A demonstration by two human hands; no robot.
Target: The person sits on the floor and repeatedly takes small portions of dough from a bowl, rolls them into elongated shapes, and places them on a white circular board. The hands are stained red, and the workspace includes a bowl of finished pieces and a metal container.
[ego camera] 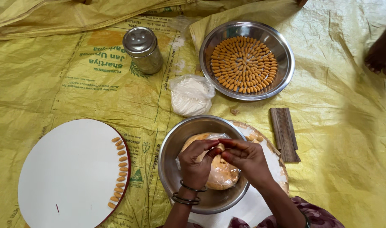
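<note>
Dough pellets fill the far round steel bowl [286, 46]; one short row edges our white round board [66, 173]. Our left hand [196, 162] and right hand [243, 157] pinch, fingertips closed, what seems a small bit off the bagged orange dough lump [222, 175], still large.

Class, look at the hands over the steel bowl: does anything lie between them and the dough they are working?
Nothing visible does. The left hand and right hand already pinch a small piece of dough between their fingertips, above the plastic-wrapped dough lump in the steel bowl.
</note>
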